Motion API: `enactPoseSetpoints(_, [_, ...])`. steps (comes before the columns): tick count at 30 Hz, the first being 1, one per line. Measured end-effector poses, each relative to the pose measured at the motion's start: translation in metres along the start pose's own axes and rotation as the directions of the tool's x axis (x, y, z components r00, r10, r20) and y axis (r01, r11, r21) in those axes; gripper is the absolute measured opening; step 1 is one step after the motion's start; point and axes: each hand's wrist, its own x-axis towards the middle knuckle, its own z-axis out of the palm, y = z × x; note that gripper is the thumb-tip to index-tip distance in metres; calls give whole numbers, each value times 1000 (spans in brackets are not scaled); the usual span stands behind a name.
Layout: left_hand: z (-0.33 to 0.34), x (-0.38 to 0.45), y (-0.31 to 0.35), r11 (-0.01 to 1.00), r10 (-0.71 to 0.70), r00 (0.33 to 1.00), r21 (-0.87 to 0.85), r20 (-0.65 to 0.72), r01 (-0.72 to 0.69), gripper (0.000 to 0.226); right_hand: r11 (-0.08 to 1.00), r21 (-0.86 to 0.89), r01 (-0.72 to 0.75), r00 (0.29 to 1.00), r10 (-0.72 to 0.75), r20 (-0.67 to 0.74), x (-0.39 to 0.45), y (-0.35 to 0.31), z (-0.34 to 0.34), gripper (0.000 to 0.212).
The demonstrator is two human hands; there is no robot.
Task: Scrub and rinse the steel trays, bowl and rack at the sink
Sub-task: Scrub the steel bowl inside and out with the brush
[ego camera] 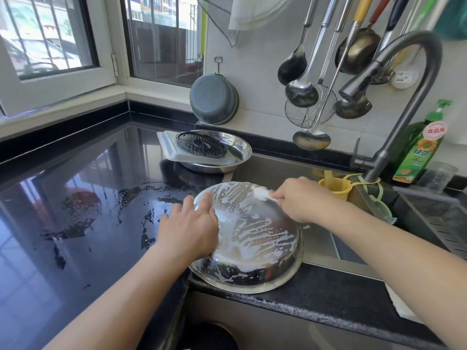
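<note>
A steel bowl lies upside down and tilted on the sink's front edge, its outside streaked with white foam. My left hand rests on the bowl's left side with fingers spread. My right hand grips a white foamy scrubber against the bowl's upper part. At the back of the counter, a round steel tray holds a rectangular tray and a dark round perforated rack.
The sink lies behind the bowl, with a grey faucet arching above it. A green detergent bottle and a yellow cup stand at right. Ladles and a strainer hang on the wall. The black counter at left is wet.
</note>
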Motion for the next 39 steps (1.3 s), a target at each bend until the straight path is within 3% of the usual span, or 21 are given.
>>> enactPoseSetpoints(2, [1, 0, -1, 1000, 8, 1000, 21, 0, -8, 56, 999, -26, -26, 1000, 26, 2, -4, 4, -2, 41])
enactPoseSetpoints(5, [0, -1, 1, 1000, -2, 1000, 4, 1, 2, 57, 993, 44, 112, 985, -116, 126, -36, -17, 1, 41])
enactPoseSetpoints(7, [-2, -2, 2, 1000, -17, 1000, -19, -2, 17, 58, 988, 23, 152, 981, -154, 117, -40, -18, 4, 40])
enactPoseSetpoints(11, [-4, -5, 3, 1000, -17, 1000, -8, -6, 17, 56, 999, -39, -31, 999, 31, -5, -4, 17, 2, 47])
enactPoseSetpoints(16, [-5, -5, 4, 1000, -20, 1000, -20, 2, 20, 56, 999, 15, 38, 998, -39, 48, -8, 8, 10, 42])
enactPoseSetpoints(23, [-10, -9, 8, 996, -43, 999, -73, 3, 43, 60, 997, -63, -53, 998, 55, 21, 13, 20, 2, 47])
enactPoseSetpoints(29, [-10, -8, 8, 995, -48, 999, -88, 4, 48, 59, 996, 13, -88, 996, 89, -7, 24, 15, 2, 40])
enactPoseSetpoints(34, [-12, -10, 9, 995, -47, 999, -91, -8, 46, 59, 993, 119, -22, 999, 25, -23, 42, -11, 6, 36])
enactPoseSetpoints(39, [-11, -8, 8, 995, -41, 999, -87, 1, 41, 59, 996, 90, 17, 1000, -16, -12, 38, -4, -1, 36])
